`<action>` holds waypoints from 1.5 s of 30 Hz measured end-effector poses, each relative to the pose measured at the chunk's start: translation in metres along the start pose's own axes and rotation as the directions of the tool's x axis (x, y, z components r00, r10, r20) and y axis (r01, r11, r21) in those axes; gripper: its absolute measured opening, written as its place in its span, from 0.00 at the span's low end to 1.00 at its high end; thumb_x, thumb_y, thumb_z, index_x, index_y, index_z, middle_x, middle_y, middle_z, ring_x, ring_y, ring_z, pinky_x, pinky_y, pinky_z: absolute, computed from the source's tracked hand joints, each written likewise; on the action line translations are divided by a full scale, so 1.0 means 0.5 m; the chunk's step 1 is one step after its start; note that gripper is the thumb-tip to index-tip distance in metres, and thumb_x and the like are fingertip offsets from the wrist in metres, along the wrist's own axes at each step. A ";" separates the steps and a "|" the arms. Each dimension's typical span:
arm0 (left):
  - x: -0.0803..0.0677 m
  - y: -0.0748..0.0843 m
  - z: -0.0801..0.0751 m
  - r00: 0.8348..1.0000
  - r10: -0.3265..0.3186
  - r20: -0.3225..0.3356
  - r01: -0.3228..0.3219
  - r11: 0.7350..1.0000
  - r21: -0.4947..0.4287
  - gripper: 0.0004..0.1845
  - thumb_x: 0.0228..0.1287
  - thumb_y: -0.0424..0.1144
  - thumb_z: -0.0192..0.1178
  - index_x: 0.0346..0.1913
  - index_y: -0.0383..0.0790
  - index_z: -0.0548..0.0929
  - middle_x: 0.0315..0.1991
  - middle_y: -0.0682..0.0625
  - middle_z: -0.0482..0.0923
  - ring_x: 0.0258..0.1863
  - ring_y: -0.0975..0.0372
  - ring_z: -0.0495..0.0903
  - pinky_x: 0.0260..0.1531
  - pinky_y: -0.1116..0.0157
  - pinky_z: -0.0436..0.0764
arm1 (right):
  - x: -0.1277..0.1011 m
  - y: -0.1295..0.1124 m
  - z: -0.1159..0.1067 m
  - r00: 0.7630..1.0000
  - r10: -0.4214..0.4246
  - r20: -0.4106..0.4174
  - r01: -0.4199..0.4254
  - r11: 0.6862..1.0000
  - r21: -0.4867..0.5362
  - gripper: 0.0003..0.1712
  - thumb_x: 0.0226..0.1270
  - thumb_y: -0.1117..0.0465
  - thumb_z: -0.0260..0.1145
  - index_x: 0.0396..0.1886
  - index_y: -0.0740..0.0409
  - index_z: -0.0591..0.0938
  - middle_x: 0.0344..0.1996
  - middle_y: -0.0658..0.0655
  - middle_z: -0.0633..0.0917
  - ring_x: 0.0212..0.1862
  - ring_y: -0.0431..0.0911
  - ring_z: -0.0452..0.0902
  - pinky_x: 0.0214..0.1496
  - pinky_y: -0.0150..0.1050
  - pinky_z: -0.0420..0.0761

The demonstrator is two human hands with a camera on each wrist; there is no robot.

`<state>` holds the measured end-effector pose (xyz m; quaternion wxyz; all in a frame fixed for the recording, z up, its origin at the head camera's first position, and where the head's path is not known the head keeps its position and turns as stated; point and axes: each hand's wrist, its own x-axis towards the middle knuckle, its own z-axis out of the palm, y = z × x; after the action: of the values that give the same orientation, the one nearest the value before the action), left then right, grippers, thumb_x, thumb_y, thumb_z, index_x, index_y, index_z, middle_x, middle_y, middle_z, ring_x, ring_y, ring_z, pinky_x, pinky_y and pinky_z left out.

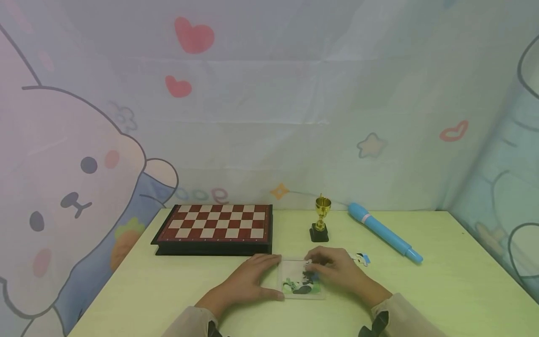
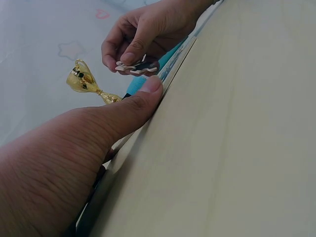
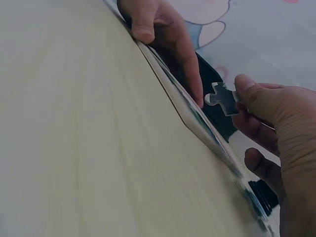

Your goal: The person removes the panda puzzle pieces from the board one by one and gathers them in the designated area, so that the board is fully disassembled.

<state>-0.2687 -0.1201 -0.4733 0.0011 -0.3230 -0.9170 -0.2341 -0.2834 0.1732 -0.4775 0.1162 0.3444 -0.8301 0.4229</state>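
A clear puzzle tray (image 1: 301, 294) with a partly built picture lies flat near the table's front edge. My left hand (image 1: 271, 277) holds its left side, thumb (image 2: 146, 90) against the near edge and fingers along the far edge. My right hand (image 1: 313, 266) hovers just over the tray's far part and pinches a jigsaw piece (image 3: 222, 97) between thumb and fingers. From the left wrist view, that piece (image 2: 136, 66) sits a little above the tray's edge (image 2: 174, 63). One loose piece (image 1: 362, 258) lies on the table to the right of the right hand.
A red-and-white chessboard (image 1: 214, 227) stands behind the left hand. A small gold trophy (image 1: 322, 219) is just behind the tray, with a blue pen (image 1: 383, 232) lying slantwise to its right. A printed cloth backdrop (image 1: 269, 117) surrounds the pale table (image 1: 442, 281).
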 end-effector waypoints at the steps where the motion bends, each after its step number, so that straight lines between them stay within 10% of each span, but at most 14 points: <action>1: 0.000 -0.001 0.001 1.000 0.000 0.000 0.000 1.000 0.001 0.51 0.46 0.77 0.58 0.73 0.60 0.61 0.72 0.61 0.63 0.72 0.60 0.62 0.70 0.47 0.64 | -0.003 0.002 -0.006 1.000 -0.001 -0.012 0.001 1.000 -0.002 0.13 0.61 0.51 0.69 0.43 0.48 0.84 0.34 0.43 0.88 0.34 0.33 0.83 0.37 0.31 0.84; 19: -0.002 0.003 -0.004 1.000 0.002 0.003 -0.002 1.000 -0.004 0.51 0.46 0.77 0.59 0.73 0.58 0.62 0.73 0.60 0.62 0.72 0.58 0.61 0.71 0.47 0.63 | -0.116 0.069 -0.154 0.980 0.167 -0.106 -0.179 0.977 -0.116 0.10 0.61 0.53 0.69 0.43 0.43 0.84 0.31 0.41 0.87 0.31 0.33 0.81 0.32 0.30 0.82; 45: 0.000 0.001 0.000 1.000 -0.008 0.005 0.008 1.000 -0.004 0.51 0.45 0.77 0.58 0.73 0.59 0.62 0.72 0.61 0.62 0.73 0.58 0.61 0.71 0.47 0.63 | -0.112 0.066 -0.144 0.998 0.028 -0.061 -0.045 0.956 -0.290 0.15 0.54 0.55 0.74 0.42 0.48 0.83 0.31 0.38 0.81 0.32 0.28 0.74 0.31 0.26 0.78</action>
<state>-0.2684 -0.1198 -0.4729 -0.0029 -0.3200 -0.9178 -0.2349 -0.2714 0.2695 -0.4806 0.1809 0.2963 -0.8859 0.3076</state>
